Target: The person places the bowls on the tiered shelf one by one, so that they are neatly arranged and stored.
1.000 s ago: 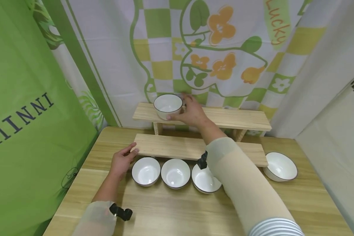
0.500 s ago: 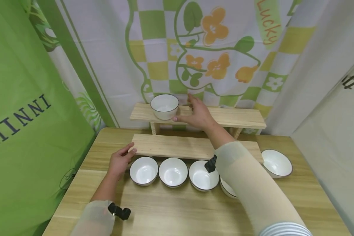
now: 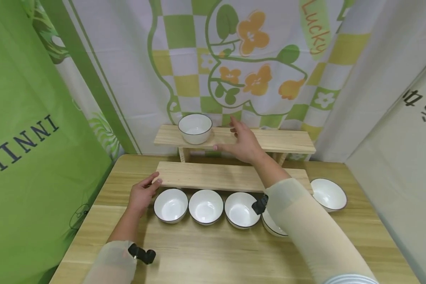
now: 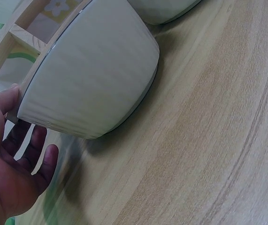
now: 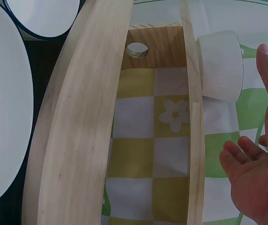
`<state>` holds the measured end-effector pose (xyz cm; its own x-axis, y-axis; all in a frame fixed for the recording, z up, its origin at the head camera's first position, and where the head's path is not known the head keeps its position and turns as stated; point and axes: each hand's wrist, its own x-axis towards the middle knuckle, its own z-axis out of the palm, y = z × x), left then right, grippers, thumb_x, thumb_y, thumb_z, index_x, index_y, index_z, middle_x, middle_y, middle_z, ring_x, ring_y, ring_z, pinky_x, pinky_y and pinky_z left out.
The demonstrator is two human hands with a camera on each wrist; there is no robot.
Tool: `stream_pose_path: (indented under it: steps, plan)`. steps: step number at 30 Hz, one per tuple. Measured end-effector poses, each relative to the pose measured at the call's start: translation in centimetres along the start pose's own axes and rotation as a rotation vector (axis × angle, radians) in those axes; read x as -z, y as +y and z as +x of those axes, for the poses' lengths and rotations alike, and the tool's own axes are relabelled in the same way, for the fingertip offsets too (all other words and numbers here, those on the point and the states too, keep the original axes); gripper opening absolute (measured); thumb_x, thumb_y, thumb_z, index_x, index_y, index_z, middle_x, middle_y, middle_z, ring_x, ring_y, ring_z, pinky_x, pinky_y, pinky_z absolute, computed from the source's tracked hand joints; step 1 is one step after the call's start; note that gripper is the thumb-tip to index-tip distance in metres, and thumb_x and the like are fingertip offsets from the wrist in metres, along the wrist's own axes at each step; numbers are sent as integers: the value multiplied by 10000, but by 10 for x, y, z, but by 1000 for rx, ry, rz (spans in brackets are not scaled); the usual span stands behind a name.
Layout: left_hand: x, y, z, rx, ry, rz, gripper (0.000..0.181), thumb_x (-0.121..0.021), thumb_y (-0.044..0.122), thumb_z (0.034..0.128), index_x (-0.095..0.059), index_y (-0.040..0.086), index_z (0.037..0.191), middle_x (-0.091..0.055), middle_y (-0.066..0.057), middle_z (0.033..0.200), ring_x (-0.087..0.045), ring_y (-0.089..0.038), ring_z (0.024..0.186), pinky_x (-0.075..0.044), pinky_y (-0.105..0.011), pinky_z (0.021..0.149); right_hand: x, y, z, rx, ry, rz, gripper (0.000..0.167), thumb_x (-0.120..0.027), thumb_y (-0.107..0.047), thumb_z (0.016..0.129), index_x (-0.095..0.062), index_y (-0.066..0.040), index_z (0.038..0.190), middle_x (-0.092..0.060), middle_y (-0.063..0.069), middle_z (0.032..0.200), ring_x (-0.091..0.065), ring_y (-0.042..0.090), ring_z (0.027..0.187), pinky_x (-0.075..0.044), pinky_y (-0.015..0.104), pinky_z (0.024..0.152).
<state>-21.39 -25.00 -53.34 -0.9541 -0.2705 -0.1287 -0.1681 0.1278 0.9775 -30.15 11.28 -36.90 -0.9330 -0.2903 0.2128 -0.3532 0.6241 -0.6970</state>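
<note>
A white bowl with a dark rim [image 3: 195, 129] stands upright toward the left end of the upper wooden shelf [image 3: 280, 141]. To its right the right hand [image 3: 246, 142] hovers over that shelf, fingers spread and holding nothing; the right wrist view shows a gap between this hand [image 5: 260, 173] and the bowl [image 5: 220, 66]. The left hand [image 3: 142, 195] pinches the left end of the lower shelf board [image 3: 213, 176], thumb on one side and fingers beneath. In the left wrist view, the hand [image 4: 11, 164] is beside the leftmost lower bowl [image 4: 91, 70].
Several white bowls stand in a row along the lower board's front edge, among them the leftmost [image 3: 170, 205] and its neighbour [image 3: 206, 206]; the right sleeve partly covers one. A larger bowl [image 3: 328, 194] stands at the right on the wooden table [image 3: 206, 256]. Patterned curtains hang behind.
The right hand has let go of the bowl on the upper shelf and moved right, away from it. The left hand keeps its place on the lower board. The head view has shifted slightly.
</note>
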Motion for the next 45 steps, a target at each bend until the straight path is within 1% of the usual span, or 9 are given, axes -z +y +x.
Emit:
stream_pose_path:
  steps: [5,10,15,24,31,34,37,41,45]
  plan:
    - [1,1,1,8,-14,8,506,-812,347,928,-682,184,1389,-689,6,1233,-630,-14,913,-546,-179,763,2,2,-11,-12,7,41,1256,-897,-593,741,-189,-121,1666,-431,118,1566,-474,349,1383,-434,494,1124]
    - [2,-1,2,11,-15,18,503,-809,349,931,-682,186,1390,-661,-69,1342,-617,-16,941,-545,-173,767,6,9,-25,-10,17,77,1219,-900,-558,761,-202,-130,1664,-421,105,1566,-453,335,1404,-413,486,1147]
    - [1,0,3,3,-13,21,523,-810,348,931,-671,168,1402,-619,-54,1438,-603,-27,971,-545,-173,764,12,19,-41,-27,26,52,1235,-875,-611,760,-179,-153,1671,-411,107,1578,-434,345,1425,-410,510,1149]
    - [1,-1,4,3,-19,13,521,-813,342,929,-671,170,1400,-623,-63,1426,-596,-21,936,-539,-165,751,22,39,-63,-39,44,35,1206,-861,-610,778,-181,-172,1672,-407,120,1586,-436,367,1422,-395,530,1153]
    - [1,1,4,-1,-25,9,527,-815,350,926,-671,168,1399,-611,-46,1452,-588,-28,966,-543,-169,755,27,51,-83,-24,70,43,1183,-879,-570,780,-213,-156,1666,-396,107,1594,-429,368,1426,-373,565,1157]
    - [1,0,4,-4,-20,6,520,-819,344,923,-678,167,1391,-633,-52,1417,-606,-21,935,-545,-172,749,29,54,-89,-43,77,48,1186,-881,-578,773,-215,-173,1666,-387,93,1605,-405,346,1449,-355,541,1178]
    - [1,-2,4,-9,-11,6,510,-822,343,920,-687,168,1380,-687,-20,1314,-623,-17,902,-547,-174,746,32,58,-96,-57,79,66,1184,-887,-561,776,-209,-179,1668,-385,96,1608,-375,339,1469,-325,525,1203]
    - [1,-4,4,-17,-3,9,510,-827,346,916,-693,165,1373,-727,56,1123,-628,-13,880,-547,-174,736,35,64,-105,-54,83,73,1159,-878,-535,801,-208,-155,1666,-382,112,1610,-354,360,1479,-313,545,1205]
    - [1,-6,5,-25,6,10,509,-833,342,910,-700,159,1366,-720,96,1021,-625,-24,854,-542,-172,713,36,70,-114,-38,97,47,1149,-871,-529,813,-207,-138,1665,-383,132,1606,-370,394,1463,-329,581,1184]
